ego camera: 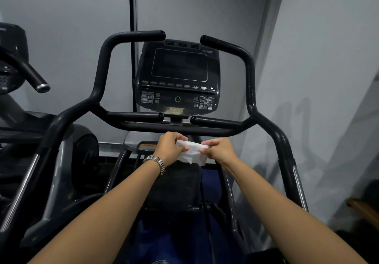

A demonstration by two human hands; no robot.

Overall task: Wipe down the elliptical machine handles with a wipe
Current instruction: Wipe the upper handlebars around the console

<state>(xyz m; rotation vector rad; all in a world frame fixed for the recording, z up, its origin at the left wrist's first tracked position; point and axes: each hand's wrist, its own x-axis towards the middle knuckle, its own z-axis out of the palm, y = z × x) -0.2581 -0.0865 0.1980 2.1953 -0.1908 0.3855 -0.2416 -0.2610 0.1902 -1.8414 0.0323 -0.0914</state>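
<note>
Just below the crossbar (147, 127), both hands hold the wipe (191, 150) stretched between them.
The left hand (171, 146) and right hand (220, 150) each pinch one end of the white wipe with curled fingers, so its long axis runs side to side, parallel to the crossbar just above. The left handle (102, 64) rises up and leftward, the right handle (249, 74) up and rightward; each hand is nearer its own side's handle.
</note>
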